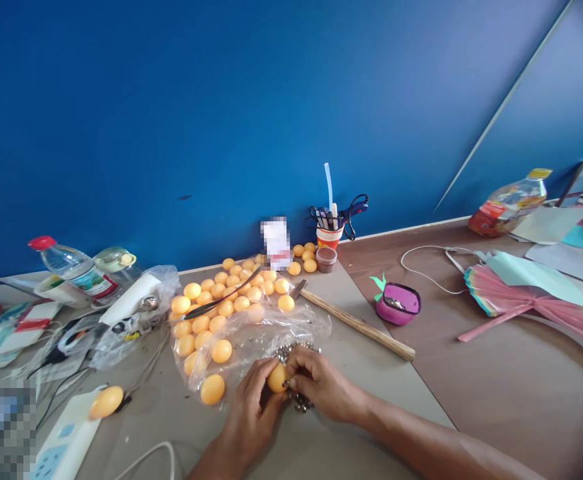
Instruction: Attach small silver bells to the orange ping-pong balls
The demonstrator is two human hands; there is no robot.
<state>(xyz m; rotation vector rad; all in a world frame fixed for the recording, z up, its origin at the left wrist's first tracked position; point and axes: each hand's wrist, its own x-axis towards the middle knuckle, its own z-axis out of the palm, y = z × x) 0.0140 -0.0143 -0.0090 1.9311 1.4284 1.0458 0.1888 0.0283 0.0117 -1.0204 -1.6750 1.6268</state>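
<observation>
1. The left hand [259, 395] pinches one orange ball [275, 380] low in the middle of the desk [371, 375].
2. The right hand [319, 385] has its thumb and finger pressed together at the ball's side. They seem to pinch a small dark bit [285, 384], too tiny to name.
3. This ball looks partly done. Lots of other balls [222, 351] lie in and around the clear plastic bag [299, 321] and look plain. I can't tell if any are finished.
4. Plenty of shiny metal bits [301, 403] are left under the right hand.
5. There's room to the right, up to the hammer [359, 325]. The bag crowds the left hand, and the blue wall [221, 133] stops things at the back.
</observation>
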